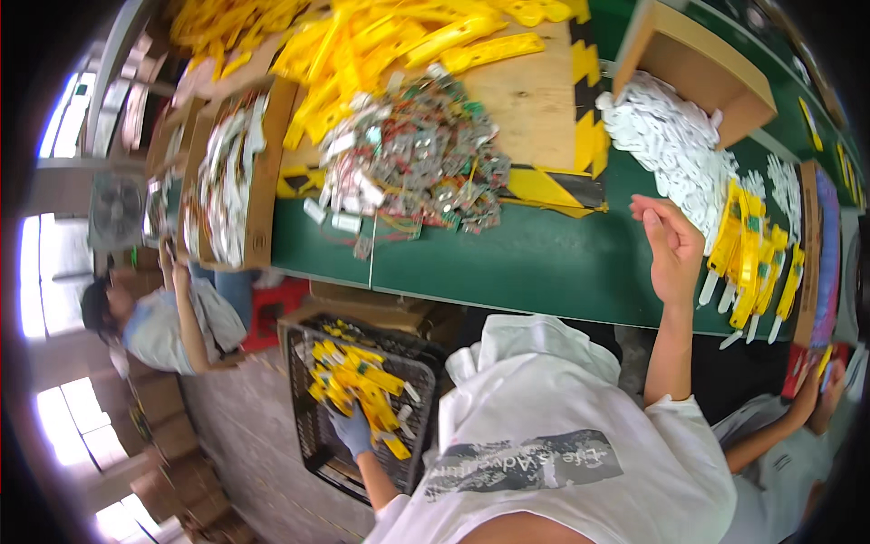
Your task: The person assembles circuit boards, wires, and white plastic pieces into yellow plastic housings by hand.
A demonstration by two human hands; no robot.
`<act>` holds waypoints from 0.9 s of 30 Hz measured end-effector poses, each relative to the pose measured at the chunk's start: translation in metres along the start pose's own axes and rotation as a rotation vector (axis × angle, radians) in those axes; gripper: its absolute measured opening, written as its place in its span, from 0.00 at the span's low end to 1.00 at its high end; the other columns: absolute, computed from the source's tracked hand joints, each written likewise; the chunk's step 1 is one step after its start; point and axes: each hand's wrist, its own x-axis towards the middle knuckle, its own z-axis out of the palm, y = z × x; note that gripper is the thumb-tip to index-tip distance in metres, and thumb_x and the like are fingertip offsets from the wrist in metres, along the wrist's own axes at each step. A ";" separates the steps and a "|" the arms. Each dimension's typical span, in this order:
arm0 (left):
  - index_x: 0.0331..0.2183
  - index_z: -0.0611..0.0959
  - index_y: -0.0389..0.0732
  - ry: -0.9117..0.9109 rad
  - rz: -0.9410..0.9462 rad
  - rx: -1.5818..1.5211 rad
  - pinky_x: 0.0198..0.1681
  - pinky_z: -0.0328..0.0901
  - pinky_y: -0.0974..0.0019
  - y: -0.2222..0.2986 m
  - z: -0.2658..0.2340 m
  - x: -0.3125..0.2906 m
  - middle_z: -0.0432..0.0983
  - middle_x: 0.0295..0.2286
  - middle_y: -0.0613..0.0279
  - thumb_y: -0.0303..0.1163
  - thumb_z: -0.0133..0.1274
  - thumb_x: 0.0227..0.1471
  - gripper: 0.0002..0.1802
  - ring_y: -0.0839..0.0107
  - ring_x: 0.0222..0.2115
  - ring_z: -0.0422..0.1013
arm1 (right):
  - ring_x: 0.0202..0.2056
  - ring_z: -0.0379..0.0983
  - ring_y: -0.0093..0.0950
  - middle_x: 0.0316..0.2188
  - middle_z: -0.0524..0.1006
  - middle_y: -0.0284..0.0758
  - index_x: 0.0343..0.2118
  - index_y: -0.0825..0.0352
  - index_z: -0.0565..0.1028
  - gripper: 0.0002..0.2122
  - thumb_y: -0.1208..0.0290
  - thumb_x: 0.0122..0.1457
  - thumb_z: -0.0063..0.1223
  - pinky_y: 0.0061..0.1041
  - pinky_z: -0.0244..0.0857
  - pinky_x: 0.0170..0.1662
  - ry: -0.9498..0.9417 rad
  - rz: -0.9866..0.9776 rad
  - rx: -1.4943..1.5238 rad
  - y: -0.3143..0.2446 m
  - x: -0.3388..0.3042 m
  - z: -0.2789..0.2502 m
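Note:
At the lower left, my left hand (352, 430), in a grey-blue glove, reaches into a black plastic crate (304, 444). It touches a heap of yellow plastic housings (373, 392) fitted with small green boards. Its fingertips are partly hidden among these housings, so a grip cannot be made out. Bare and raised over the green table (562, 272), my right hand (671, 245) has loosely bent fingers and holds nothing. To its right lie several yellow housings with white tips (750, 258). Just beyond it spreads a pile of white plastic pieces (675, 136), spilling from a cardboard box (698, 68).
A tangled heap of circuit boards and wires (426, 154) sits mid-table, with empty yellow shells (390, 36) behind. An open carton of wired parts (258, 181) stands left. One co-worker (186, 317) is at the far left, another (779, 453) at the lower right.

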 end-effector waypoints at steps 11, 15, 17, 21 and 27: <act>0.43 0.75 0.31 0.354 0.869 -0.540 0.46 0.62 0.63 0.338 -0.071 0.072 0.74 0.39 0.50 0.24 0.50 0.50 0.16 0.59 0.39 0.70 | 0.36 0.71 0.37 0.35 0.76 0.46 0.34 0.76 0.76 0.22 0.58 0.62 0.38 0.30 0.65 0.38 0.118 -0.555 0.715 -0.122 -0.030 -0.019; 0.42 0.76 0.34 0.216 1.164 -0.598 0.46 0.63 0.63 0.454 -0.102 0.076 0.74 0.39 0.51 0.25 0.52 0.48 0.17 0.57 0.40 0.71 | 0.37 0.71 0.36 0.36 0.75 0.44 0.34 0.75 0.75 0.20 0.59 0.61 0.39 0.30 0.65 0.40 0.082 -0.596 0.628 -0.130 -0.074 -0.064; 0.42 0.77 0.36 0.185 1.307 -0.547 0.42 0.64 0.62 0.515 -0.099 0.091 0.75 0.38 0.53 0.31 0.53 0.49 0.17 0.56 0.39 0.71 | 0.38 0.70 0.35 0.37 0.75 0.43 0.35 0.74 0.75 0.19 0.60 0.61 0.39 0.29 0.65 0.41 0.053 -0.622 0.576 -0.124 -0.021 -0.088; 0.45 0.75 0.39 0.106 1.288 -0.318 0.46 0.63 0.62 0.588 -0.090 0.140 0.74 0.41 0.52 0.41 0.51 0.51 0.22 0.57 0.43 0.70 | 0.39 0.70 0.33 0.38 0.75 0.41 0.36 0.72 0.75 0.17 0.61 0.61 0.41 0.28 0.64 0.42 -0.059 -0.712 0.518 -0.156 -0.013 -0.106; 0.53 0.66 0.45 0.146 1.397 0.207 0.50 0.62 0.55 0.636 -0.012 0.183 0.65 0.48 0.50 0.42 0.54 0.45 0.34 0.51 0.48 0.64 | 0.40 0.70 0.31 0.39 0.74 0.38 0.37 0.70 0.74 0.14 0.63 0.60 0.42 0.27 0.63 0.45 -0.095 -0.933 0.381 -0.179 0.013 -0.115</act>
